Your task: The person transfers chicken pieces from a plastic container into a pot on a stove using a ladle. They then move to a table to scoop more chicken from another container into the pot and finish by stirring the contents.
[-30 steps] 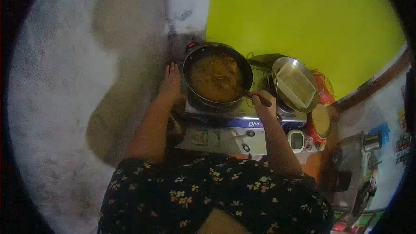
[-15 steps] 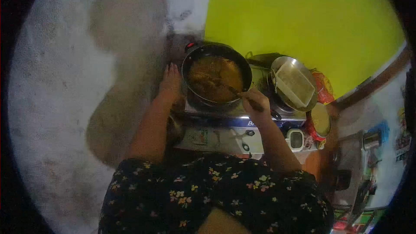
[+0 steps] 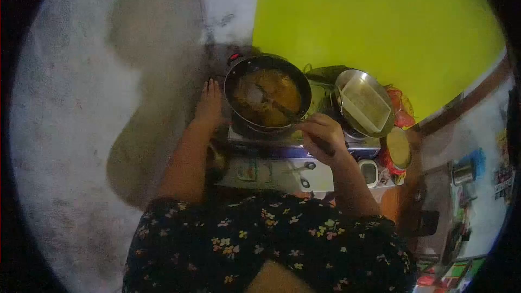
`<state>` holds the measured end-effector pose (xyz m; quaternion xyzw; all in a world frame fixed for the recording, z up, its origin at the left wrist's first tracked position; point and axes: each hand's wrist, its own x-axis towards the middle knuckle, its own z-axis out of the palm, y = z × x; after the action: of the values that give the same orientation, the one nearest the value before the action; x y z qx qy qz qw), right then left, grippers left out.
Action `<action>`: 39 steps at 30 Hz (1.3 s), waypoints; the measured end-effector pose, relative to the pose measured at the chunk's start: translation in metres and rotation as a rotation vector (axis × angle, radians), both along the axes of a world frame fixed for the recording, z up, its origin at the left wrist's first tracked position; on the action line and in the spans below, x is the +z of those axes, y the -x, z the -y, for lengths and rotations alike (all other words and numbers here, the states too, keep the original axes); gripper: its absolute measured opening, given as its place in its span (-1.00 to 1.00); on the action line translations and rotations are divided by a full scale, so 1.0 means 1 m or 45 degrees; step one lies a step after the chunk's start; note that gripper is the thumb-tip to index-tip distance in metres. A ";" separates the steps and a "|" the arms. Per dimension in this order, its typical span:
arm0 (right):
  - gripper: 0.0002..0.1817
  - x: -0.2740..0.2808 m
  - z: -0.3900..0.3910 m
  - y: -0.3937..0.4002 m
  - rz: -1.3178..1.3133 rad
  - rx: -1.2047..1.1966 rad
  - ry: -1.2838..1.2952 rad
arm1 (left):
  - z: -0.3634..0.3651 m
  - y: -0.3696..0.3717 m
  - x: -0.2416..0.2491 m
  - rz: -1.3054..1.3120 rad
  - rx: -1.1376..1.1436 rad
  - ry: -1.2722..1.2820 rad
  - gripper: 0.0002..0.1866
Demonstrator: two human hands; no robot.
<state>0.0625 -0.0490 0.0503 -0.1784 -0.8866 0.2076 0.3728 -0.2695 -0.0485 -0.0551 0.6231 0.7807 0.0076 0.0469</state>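
Note:
A deep black pan stands on the stove, filled with brown, soupy food. My right hand, at the pan's lower right rim, grips the dark handle of a long cooking utensil. Its far end dips into the food near the middle of the pan, so its shape is partly hidden. To the left of the pan, my left hand lies with its fingers stretched out, holding nothing.
Right of the pan, a metal bowl holds a pale rectangular tray. A round container and a small white-rimmed container are nearby. Scissors lie before the stove front. A yellow-green wall rises behind.
The utensil's far end has moved within the food, and my right hand has turned, its wrist swinging slightly right. My left hand stays beside the pan. The whole view has shifted slightly.

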 end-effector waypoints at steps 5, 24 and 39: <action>-0.80 0.006 0.003 0.005 0.043 0.132 0.174 | 0.002 -0.004 0.010 -0.076 -0.035 0.066 0.39; -0.83 -0.013 -0.003 0.007 -0.053 -0.013 0.220 | 0.003 -0.005 0.016 0.012 -0.001 0.105 0.40; -0.76 -0.052 -0.020 0.012 0.258 -0.142 0.135 | 0.001 -0.006 0.018 0.002 0.000 0.135 0.38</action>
<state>0.0504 -0.0295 -0.0022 -0.2670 -0.8963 0.2138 0.2823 -0.2631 -0.0498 -0.0367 0.6198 0.7799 -0.0334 0.0804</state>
